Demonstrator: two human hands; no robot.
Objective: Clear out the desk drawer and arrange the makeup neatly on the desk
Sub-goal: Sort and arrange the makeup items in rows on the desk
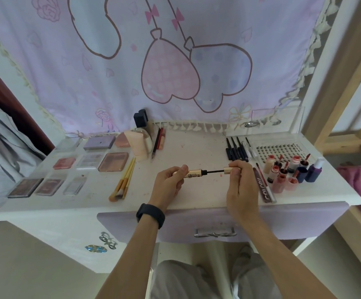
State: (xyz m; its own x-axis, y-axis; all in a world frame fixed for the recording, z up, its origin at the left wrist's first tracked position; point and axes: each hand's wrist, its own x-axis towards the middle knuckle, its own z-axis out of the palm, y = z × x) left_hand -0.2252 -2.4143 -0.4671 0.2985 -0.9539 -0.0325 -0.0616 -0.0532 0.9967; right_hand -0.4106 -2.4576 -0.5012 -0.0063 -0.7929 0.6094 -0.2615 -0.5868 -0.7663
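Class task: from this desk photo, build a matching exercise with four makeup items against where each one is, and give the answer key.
Items:
1 mascara tube
2 wand cap
3 brushes
4 black pencils

Places:
A lying beside the brown palette
B held in the right hand
C lying next to the lash tray
D held in the left hand

Pairs: 1-D, 2-B, 3-A, 4-C

A: What lies on the left of the desk (196, 147)?
B: Palettes (71, 167) in rows — brushes (123, 180) just right of them.
A: And on the right?
B: Pens (237, 149) at the back, a lash tray (280, 151) beside them, small bottles (291, 171) before the tray.
A: The middle?
B: The left hand (168, 184) and right hand (242, 190) hold a mascara (193, 171) above it; the drawer (218, 223) is below.
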